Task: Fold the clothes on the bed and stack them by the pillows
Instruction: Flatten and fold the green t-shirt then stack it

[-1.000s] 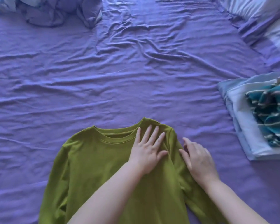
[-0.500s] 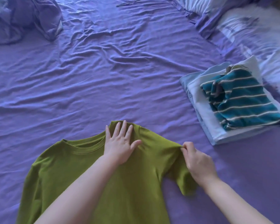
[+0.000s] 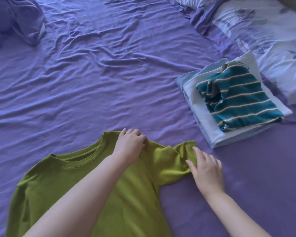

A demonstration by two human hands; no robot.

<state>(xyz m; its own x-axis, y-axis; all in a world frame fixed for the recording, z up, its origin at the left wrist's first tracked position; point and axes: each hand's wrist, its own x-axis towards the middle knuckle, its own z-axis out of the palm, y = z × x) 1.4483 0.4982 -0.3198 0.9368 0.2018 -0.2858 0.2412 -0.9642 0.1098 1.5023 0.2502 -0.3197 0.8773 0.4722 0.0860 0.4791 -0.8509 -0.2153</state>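
The soft green cotton shirt (image 3: 61, 189) lies flat on the wrinkly purple bed sheet (image 3: 109, 74), lots of bare sheet beyond it. The left hand (image 3: 129, 144) curls on its shoulder; the right hand (image 3: 207, 170) presses its sleeve, fingers straight.

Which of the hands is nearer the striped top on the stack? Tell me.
Right. The right hand lies on the green shirt's sleeve below the striped top; the left hand is farther left at the shoulder.
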